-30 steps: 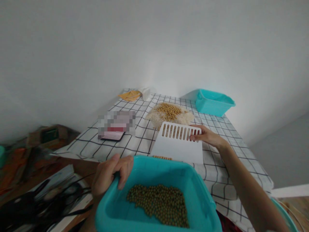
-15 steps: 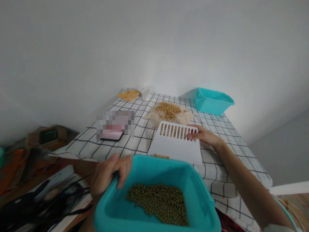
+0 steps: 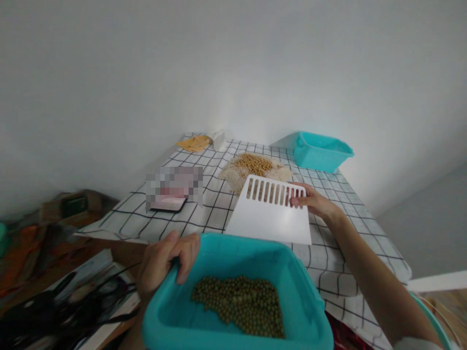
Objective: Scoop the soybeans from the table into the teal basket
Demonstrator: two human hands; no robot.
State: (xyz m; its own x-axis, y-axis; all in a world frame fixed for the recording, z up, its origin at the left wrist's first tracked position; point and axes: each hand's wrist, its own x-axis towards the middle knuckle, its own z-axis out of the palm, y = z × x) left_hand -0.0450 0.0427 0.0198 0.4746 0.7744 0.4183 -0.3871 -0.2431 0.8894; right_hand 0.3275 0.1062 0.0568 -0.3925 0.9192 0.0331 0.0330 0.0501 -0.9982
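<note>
Our left grip (image 3: 170,257) curls over the basin (image 3: 239,253), our right grip (image 3: 305,195) pinches the scraper (image 3: 268,221) at the near edge of the surface (image 3: 204,209), and we should hold the basin level beneath, retaining the beans (image 3: 242,304).

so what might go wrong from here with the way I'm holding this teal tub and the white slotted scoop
The near teal tub could tip and spill its beans: only your left hand grips it, at one corner, and its support is out of view.

The white slotted scoop may twist, since your right hand holds it at one end of the slots.

Its wide edge sits close to the tub's far rim, so it might bump it.
</note>
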